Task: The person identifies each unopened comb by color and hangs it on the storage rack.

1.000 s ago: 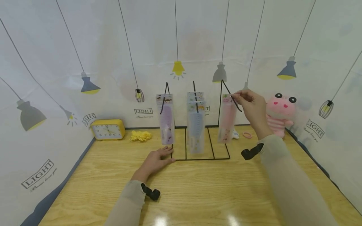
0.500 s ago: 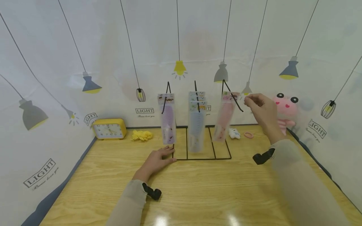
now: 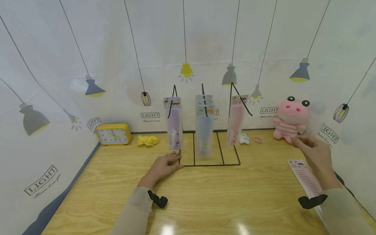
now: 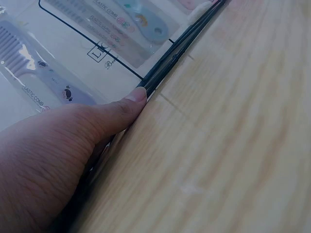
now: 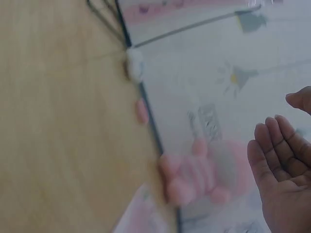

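A black wire rack [image 3: 210, 165] stands at the back of the table with packaged plastic combs on its hooks. A purple comb [image 3: 174, 122] hangs at left, several blue combs [image 3: 204, 130] in the middle and a pink comb [image 3: 236, 119] at right. My left hand [image 3: 161, 167] rests at the rack's left front corner; in the left wrist view its thumb [image 4: 136, 95] touches the base wire. Low at the right, my right hand [image 3: 317, 156] is over another packaged pink comb [image 3: 305, 178] lying on the table. Nothing is between its fingers, which look straight in the right wrist view.
A yellow alarm clock [image 3: 113, 134] and yellow yarn [image 3: 147, 141] are at the back left. Behind the rack's right side lie a small white figure [image 3: 244, 139] and a pink ring [image 3: 258, 140]. A pink plush toy [image 3: 290, 119] sits against the printed backdrop.
My right hand has let go of the hanging pink comb and moved right and down towards the comb lying on the table. The hanging comb swung. My left hand has stayed put.
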A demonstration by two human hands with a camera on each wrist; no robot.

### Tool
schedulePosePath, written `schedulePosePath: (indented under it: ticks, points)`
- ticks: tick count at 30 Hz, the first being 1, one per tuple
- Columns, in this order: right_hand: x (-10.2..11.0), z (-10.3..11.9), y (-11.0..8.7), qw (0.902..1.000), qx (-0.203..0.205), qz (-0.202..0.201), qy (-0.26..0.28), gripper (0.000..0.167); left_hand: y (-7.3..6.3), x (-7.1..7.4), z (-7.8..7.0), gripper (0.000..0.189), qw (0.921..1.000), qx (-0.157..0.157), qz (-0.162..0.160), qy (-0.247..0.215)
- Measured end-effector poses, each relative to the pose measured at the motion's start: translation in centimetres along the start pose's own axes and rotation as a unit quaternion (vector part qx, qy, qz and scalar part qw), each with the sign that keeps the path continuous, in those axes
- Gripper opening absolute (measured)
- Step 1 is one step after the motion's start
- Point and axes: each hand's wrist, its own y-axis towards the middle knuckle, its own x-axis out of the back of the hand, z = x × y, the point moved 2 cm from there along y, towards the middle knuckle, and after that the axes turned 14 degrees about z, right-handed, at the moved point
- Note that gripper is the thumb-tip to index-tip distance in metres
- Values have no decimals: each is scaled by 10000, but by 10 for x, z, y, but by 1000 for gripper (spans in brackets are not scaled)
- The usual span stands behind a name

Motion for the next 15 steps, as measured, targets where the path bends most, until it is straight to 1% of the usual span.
schedulePosePath:
  ticks: [3, 6, 8, 11, 14, 15]
  points:
    - [8, -32, -7, 9993, -298, -162, -157, 47, 1, 0, 0, 60, 10000, 4, 22, 0]
    - [12, -60, -10, 9970, -409, -152, -633, 54, 2, 0, 0, 60, 10000, -28, 25, 19]
    - [13, -76, -10, 9938, -426, -57, -1025, 59, 1, 1, 0, 60, 10000, -50, -11, 21]
    - [11, -94, -9, 9856, -366, 74, -1646, 62, 1, 1, 0, 60, 10000, -36, -26, 0]
    - [8, -104, -8, 9807, -342, 327, -1895, 65, 0, 1, 1, 61, 10000, 0, -1, 28]
    - [8, -105, -7, 9795, -354, 478, -1925, 67, 0, 1, 1, 60, 10000, -25, -9, 40]
